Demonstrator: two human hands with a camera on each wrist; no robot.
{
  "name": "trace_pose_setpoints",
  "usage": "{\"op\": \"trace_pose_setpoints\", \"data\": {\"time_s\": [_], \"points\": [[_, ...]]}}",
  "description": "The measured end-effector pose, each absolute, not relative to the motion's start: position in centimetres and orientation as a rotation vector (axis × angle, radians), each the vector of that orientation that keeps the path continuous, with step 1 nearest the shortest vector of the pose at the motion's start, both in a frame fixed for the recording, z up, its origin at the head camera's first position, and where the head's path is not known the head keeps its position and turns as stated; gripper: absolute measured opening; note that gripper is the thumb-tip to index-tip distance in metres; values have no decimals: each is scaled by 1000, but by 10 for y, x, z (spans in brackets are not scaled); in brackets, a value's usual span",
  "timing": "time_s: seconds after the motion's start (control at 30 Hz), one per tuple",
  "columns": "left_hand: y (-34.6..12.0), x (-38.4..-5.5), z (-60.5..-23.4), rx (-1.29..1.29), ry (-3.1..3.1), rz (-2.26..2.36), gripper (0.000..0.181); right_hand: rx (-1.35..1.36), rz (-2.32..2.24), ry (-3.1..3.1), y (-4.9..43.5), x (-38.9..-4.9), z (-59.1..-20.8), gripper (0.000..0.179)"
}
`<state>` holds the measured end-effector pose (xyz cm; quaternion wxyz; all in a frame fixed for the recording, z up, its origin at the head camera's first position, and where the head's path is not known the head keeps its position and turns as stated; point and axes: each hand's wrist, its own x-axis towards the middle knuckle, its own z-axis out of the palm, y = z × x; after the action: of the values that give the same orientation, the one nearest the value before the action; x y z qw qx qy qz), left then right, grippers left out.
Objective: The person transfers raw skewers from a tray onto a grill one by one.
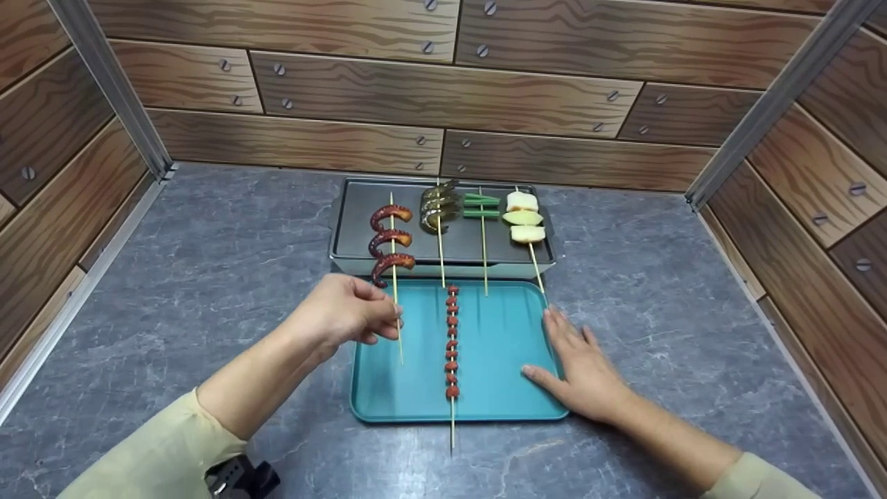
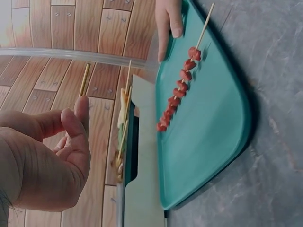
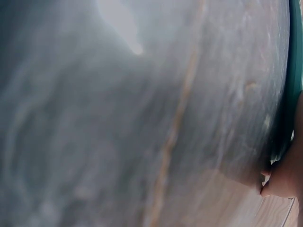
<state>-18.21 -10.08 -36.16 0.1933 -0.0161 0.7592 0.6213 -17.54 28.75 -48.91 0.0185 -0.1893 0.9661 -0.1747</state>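
Observation:
In the head view my left hand point(image 1: 344, 313) pinches the lower stick of an octopus tentacle skewer point(image 1: 393, 260), with three curled reddish pieces. The skewer is held over the left part of the grill pan and the teal tray point(image 1: 499, 381). The left wrist view shows the stick point(image 2: 85, 79) between thumb and fingertips; its octopus pieces are out of sight there. My right hand point(image 1: 585, 374) rests on the tray's right rim, fingers extended. A skewer of small red pieces point(image 1: 452, 365) lies down the middle of the tray, its stick reaching past the near edge.
Behind the tray stands a dark grill pan point(image 1: 353, 235). On it lie a shrimp skewer point(image 1: 438, 206), a green vegetable skewer point(image 1: 481, 213) and a skewer of pale slices point(image 1: 524, 217), sticks overhanging the tray. Wood-patterned panels point(image 1: 443, 83) enclose the grey marbled table point(image 1: 229, 277).

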Motion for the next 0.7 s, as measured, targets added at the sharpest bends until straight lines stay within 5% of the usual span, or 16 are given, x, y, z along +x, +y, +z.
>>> {"op": "trace_pose_setpoints", "data": {"time_s": [0.7], "points": [[-94,-237,-346,-96,2136,1785,17,-596,-553,3001,288,-175,-490,100]]}}
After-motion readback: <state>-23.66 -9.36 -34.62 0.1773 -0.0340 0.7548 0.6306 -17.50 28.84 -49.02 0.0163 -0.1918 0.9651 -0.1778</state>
